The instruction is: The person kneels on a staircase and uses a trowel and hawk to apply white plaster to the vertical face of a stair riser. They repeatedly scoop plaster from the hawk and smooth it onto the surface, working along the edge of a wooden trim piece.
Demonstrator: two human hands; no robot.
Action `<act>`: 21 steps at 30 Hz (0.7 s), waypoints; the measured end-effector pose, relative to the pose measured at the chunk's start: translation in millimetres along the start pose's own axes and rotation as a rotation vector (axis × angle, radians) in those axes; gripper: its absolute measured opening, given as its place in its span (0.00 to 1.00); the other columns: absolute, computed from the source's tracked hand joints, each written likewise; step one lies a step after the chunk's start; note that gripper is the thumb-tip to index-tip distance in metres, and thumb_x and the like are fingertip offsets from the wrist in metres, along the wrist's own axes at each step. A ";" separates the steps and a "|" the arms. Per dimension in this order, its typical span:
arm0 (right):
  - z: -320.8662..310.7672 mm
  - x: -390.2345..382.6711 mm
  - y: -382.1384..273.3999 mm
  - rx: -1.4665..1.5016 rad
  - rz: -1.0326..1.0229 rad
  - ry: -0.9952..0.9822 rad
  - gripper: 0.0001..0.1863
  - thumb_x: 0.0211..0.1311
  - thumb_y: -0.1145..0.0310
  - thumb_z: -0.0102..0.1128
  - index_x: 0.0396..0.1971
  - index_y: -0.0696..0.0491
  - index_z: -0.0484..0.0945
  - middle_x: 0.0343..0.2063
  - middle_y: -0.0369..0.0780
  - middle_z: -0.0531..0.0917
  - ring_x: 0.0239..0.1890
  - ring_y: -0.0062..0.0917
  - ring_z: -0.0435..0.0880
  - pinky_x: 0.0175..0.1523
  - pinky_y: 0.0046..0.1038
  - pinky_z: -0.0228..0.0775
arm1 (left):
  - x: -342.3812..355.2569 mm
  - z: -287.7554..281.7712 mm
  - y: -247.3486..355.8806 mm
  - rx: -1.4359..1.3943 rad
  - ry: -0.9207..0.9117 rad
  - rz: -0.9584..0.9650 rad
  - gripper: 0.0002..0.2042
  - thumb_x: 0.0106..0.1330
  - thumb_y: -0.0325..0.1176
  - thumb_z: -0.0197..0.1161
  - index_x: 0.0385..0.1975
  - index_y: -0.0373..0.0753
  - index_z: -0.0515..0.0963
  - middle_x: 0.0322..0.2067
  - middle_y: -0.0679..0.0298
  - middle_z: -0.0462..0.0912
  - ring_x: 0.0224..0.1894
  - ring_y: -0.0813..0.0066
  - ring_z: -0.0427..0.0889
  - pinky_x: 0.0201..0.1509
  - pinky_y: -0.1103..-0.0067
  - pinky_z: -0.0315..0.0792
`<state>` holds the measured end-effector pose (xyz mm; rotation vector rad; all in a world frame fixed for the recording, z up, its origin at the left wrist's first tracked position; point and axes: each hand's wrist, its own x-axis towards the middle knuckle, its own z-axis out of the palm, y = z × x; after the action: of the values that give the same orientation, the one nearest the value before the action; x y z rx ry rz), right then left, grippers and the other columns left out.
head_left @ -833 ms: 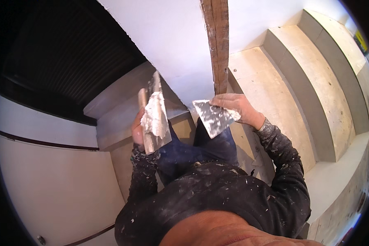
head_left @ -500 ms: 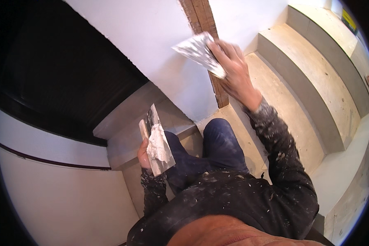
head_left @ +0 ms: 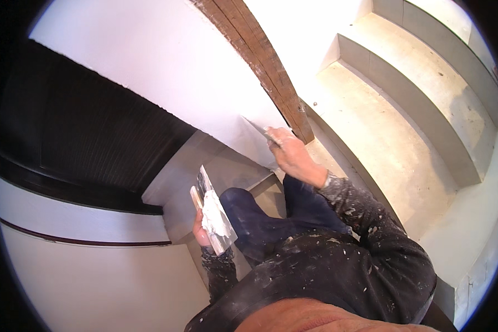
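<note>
My left hand [head_left: 201, 228] grips the wooden handle of a steel trowel [head_left: 224, 235], whose blade carries a thick heap of white plaster [head_left: 214, 213]. My right hand [head_left: 296, 157] is closed on a flat scraper [head_left: 255, 125], seen almost edge-on; its blade meets or hovers at the white wall [head_left: 144, 61], just left of the foot of a rough wooden post [head_left: 232, 36]. Whether the blade touches the wall I cannot tell for sure. Both sleeves are dark and spattered, and my knees are below my hands.
Curved pale steps [head_left: 376, 110] rise on the right. A dark ribbed panel [head_left: 83, 127] lies beyond the wall edge at left, above a white ledge [head_left: 88, 271] with a dark strip. A grey step [head_left: 188, 160] is in front of my knees.
My right hand rose with the scraper, then came down to the wall beside the post's foot, turning the blade edge-on. The loaded trowel sits lower in view, and the view has shifted.
</note>
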<state>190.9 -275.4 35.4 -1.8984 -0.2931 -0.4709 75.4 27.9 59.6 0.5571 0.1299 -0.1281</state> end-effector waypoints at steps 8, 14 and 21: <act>-114.1 76.2 7.8 0.491 0.466 -0.251 0.15 0.63 0.66 0.60 0.43 0.63 0.77 0.30 0.38 0.84 0.32 0.21 0.86 0.33 0.24 0.76 | -12.7 -3.6 6.2 0.151 -0.032 0.076 0.23 0.75 0.38 0.50 0.63 0.29 0.69 0.51 0.51 0.83 0.51 0.60 0.85 0.58 0.67 0.79; -138.8 118.4 -7.0 0.421 0.710 -0.336 0.17 0.65 0.66 0.55 0.41 0.68 0.73 0.33 0.45 0.81 0.27 0.27 0.87 0.26 0.27 0.86 | -9.5 1.2 4.2 0.135 0.040 0.035 0.22 0.76 0.37 0.49 0.62 0.28 0.70 0.53 0.53 0.83 0.50 0.65 0.86 0.55 0.71 0.81; -131.8 157.2 -16.2 0.375 0.615 -0.542 0.19 0.69 0.65 0.49 0.43 0.70 0.74 0.32 0.54 0.83 0.24 0.30 0.87 0.26 0.24 0.86 | -9.5 4.4 -1.3 0.170 0.083 0.066 0.21 0.77 0.38 0.49 0.61 0.28 0.71 0.51 0.55 0.84 0.48 0.67 0.86 0.55 0.74 0.80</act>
<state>300.0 -395.3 162.1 -1.6047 -0.1197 0.4888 66.3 25.3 64.1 0.7355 0.1824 -0.0517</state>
